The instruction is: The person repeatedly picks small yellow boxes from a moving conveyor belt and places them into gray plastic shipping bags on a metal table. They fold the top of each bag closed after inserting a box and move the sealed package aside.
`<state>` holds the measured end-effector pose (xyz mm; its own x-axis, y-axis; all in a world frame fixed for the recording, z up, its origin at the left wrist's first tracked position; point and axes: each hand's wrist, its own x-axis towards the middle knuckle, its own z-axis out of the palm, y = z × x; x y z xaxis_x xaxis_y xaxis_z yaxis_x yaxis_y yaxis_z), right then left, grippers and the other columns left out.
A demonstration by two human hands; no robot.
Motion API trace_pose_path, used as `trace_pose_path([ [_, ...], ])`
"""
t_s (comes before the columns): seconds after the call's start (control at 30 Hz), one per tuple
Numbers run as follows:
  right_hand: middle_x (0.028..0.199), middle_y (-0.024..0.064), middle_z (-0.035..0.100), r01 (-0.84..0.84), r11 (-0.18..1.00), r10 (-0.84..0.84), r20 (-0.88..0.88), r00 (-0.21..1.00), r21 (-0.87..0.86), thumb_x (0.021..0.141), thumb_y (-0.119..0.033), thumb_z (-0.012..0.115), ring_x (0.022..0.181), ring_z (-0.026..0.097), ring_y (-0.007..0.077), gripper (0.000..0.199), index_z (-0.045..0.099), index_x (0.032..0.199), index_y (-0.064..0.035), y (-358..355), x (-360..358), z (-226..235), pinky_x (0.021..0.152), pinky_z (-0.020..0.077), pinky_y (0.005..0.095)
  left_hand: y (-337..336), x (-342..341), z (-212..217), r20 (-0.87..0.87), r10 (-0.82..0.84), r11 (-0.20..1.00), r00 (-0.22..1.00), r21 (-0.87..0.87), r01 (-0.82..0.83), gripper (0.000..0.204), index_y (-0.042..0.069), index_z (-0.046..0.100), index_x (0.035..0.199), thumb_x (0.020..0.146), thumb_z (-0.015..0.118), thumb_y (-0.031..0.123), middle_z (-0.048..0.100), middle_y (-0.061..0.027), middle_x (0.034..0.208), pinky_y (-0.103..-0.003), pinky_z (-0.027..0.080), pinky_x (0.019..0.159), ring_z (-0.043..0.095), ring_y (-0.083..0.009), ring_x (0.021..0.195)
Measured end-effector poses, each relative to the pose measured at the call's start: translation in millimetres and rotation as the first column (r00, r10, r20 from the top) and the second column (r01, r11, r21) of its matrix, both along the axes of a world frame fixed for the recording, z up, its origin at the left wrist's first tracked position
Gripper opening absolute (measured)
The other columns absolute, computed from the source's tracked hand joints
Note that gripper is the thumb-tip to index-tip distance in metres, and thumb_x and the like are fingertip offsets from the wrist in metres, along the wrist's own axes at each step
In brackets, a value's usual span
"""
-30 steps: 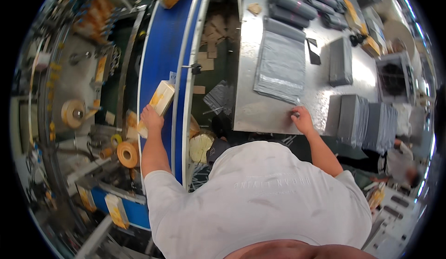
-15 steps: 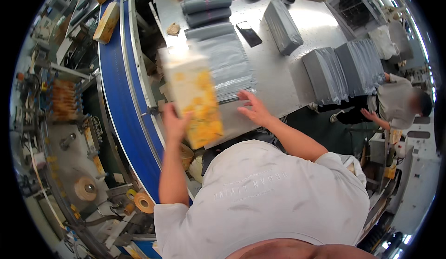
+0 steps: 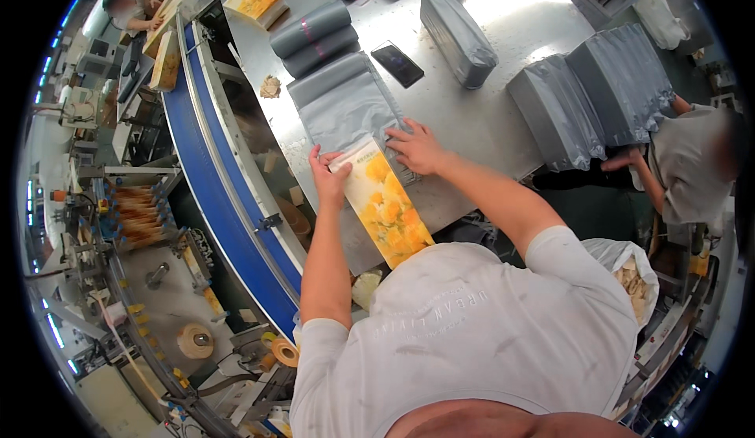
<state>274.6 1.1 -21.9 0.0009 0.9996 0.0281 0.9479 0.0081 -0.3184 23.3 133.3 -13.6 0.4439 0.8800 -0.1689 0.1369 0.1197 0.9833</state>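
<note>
A long flower-printed pack (image 3: pixel 385 202), yellow and white, lies aslant between my body and the grey plastic bags. My left hand (image 3: pixel 329 177) is closed on its far left corner, thumb on top. The pack's far end overlaps the near edge of the top grey bag (image 3: pixel 342 100), which lies flat on the metal table. Resting on that bag's right edge, close to the pack's far right corner, my right hand (image 3: pixel 418 149) has its fingers spread. Whether its fingertips pinch the film is too small to tell.
A blue conveyor (image 3: pixel 206 174) runs along the left. On the metal table (image 3: pixel 503 112) are rolled grey bags (image 3: pixel 311 33), a phone (image 3: pixel 399 64), a wrapped grey package (image 3: pixel 458 37) and another flowered pack (image 3: pixel 255 5). Grey packages (image 3: pixel 558 112) stand right, beside a co-worker (image 3: pixel 692 163).
The flowered pack has swung down toward me, its far end now at the grey bag's near edge. My right hand has moved onto the bag's edge. The view has shifted.
</note>
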Motion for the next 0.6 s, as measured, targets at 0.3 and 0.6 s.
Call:
trace_pose_path([
  [0.3, 0.163, -0.0004, 0.043, -0.021, 1.0, 0.021, -0.182, 0.983, -0.001, 0.088, -0.011, 0.062, 0.147, 0.036, 0.0377, 0.065, 0.052, 0.152, -0.014, 23, 2, 50, 0.12, 0.0294, 0.0553, -7, 37, 46, -0.685, -0.093, 0.693, 0.723, 0.477, 0.541, 0.057, 0.014, 0.07, 0.134, 0.077, 0.071, 0.021, 0.051, -0.0187, 0.143, -0.049, 0.041, 0.114, 0.043, -0.0416, 0.134],
  [0.6, 0.154, 0.0043, 0.052, -0.182, 0.973, 0.207, -0.19, 0.96, 0.144, 0.09, -0.008, 0.061, 0.133, 0.05, 0.0352, 0.058, 0.054, 0.148, -0.0102, -9, -13, 53, 0.111, 0.0419, 0.0499, -23, 23, 10, -0.588, 0.153, 0.931, 0.794, 0.356, 0.085, 0.073, 0.002, 0.051, 0.148, 0.09, 0.076, 0.04, 0.029, -0.0302, 0.164, -0.054, 0.03, 0.123, 0.027, -0.0515, 0.151],
])
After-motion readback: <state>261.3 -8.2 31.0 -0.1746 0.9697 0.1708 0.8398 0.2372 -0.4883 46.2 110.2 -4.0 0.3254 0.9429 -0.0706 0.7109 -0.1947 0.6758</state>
